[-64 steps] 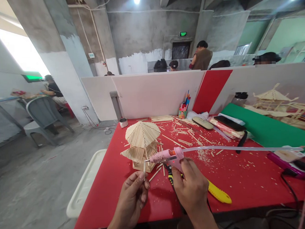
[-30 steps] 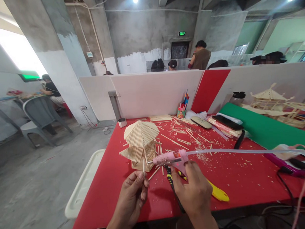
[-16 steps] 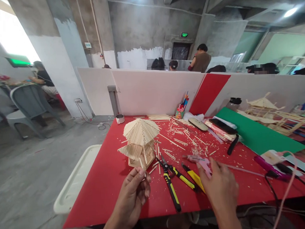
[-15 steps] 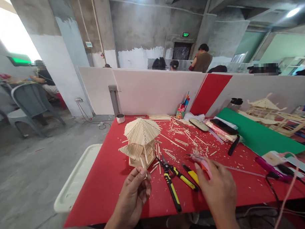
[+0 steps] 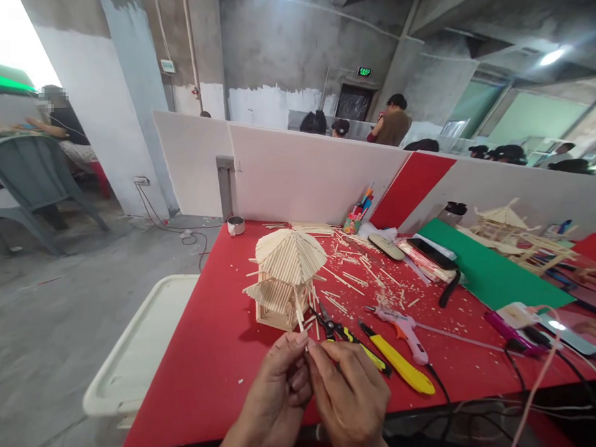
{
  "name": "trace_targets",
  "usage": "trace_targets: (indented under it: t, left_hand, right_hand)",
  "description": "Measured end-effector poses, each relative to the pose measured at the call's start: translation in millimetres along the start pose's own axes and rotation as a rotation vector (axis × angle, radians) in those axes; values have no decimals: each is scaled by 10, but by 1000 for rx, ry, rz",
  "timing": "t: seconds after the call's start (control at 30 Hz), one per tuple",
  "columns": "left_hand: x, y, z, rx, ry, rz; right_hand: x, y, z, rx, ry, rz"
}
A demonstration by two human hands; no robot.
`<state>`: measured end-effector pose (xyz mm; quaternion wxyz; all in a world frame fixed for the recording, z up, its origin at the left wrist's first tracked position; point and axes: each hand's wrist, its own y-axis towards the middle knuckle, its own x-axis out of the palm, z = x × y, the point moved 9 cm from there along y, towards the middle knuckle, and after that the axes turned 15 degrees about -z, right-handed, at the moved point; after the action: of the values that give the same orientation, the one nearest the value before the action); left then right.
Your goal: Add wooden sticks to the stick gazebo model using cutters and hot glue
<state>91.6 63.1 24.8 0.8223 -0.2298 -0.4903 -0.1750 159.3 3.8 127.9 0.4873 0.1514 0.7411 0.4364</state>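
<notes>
Near the front edge of the red table, my left hand (image 5: 279, 384) pinches a thin wooden stick (image 5: 300, 315) that points up and away. My right hand (image 5: 350, 391) is closed at the stick's near end, its fingertips meeting those of my left hand. Just beyond stands a small pavilion model (image 5: 290, 259) built of wooden sticks, with a peaked roof. Whether the stick's far end touches the model I cannot tell. Black-and-yellow shears (image 5: 338, 329) lie partly hidden behind my right hand. Beside them are a yellow utility knife (image 5: 400, 363) and a pink glue gun (image 5: 406, 329).
Loose sticks (image 5: 349, 283) and shavings litter the table's middle. A tape roll (image 5: 236, 225) and a pen cup (image 5: 353, 221) stand at the back. Cables (image 5: 440, 388) and a purple power strip (image 5: 502, 330) lie at right, near a green board (image 5: 490, 262). Several people are beyond the partition.
My right hand has let go of the glue gun, which now lies on the table, and has moved left to the stick. The view has shifted slightly.
</notes>
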Motion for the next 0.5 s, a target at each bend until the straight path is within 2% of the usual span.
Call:
trace_targets:
  t: [0.27,0.5]
  left_hand:
    - [-28,37,34,-2,-7,-13]
    - [-108,135,-31,-23,-95,-3]
  right_hand:
    - [83,61,-62,-15,-38,-22]
    - [97,127,108,105,-42,44]
